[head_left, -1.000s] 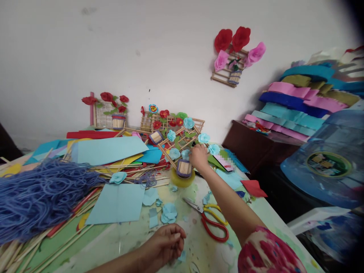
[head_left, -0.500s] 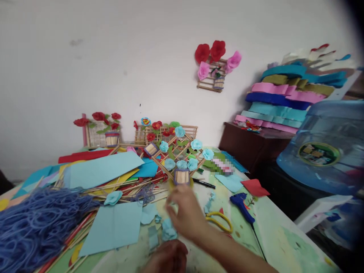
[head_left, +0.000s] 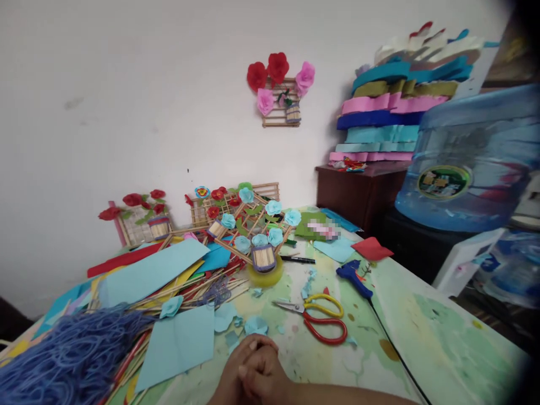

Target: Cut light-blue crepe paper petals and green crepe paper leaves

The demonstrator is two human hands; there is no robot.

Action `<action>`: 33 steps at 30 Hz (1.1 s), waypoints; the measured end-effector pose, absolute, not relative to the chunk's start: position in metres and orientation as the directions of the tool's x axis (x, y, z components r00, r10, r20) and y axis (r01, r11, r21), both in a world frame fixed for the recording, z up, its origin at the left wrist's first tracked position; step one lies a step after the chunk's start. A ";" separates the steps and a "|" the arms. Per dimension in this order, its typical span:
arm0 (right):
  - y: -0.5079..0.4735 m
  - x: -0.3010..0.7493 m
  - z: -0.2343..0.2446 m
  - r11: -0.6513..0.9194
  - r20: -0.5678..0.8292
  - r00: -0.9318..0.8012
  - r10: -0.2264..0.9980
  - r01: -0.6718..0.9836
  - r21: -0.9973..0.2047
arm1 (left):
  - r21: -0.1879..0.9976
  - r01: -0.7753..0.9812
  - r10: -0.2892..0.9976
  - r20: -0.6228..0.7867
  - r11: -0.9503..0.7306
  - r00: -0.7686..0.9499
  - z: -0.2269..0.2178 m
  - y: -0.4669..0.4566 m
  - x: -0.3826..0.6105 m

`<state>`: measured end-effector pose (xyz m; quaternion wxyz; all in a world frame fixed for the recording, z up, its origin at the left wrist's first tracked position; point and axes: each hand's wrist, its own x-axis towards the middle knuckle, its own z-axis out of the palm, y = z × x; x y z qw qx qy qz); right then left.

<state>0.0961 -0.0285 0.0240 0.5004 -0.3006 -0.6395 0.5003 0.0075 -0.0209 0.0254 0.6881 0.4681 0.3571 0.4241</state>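
My left hand [head_left: 233,368] and my right hand [head_left: 270,376] are pressed together at the near edge of the table [head_left: 422,337], fingers curled; what they hold, if anything, is hidden. Just beyond them lie a light blue paper flower [head_left: 256,325] and small blue paper scraps. Red and yellow scissors [head_left: 323,322] lie to the right of the hands. Farther back a stick frame with blue paper flowers [head_left: 255,228] leans on a yellow tape roll [head_left: 265,277].
A light blue paper sheet [head_left: 179,343], blue yarn [head_left: 63,360], coloured paper and wooden sticks cover the left side. A blue glue gun [head_left: 353,277] and black pen [head_left: 297,259] lie right of centre. A water bottle [head_left: 468,163], dark cabinet [head_left: 358,191] and crepe paper stack [head_left: 388,107] stand at right.
My right hand drew back from the flower frame to the near edge and joined my left hand. The view has shifted right and up a little.
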 end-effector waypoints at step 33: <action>-0.055 0.100 0.006 0.827 0.827 -0.399 0.397 0.547 -0.134 | 0.837 0.047 0.818 0.518 -0.545 0.251 0.042 -0.036 -0.019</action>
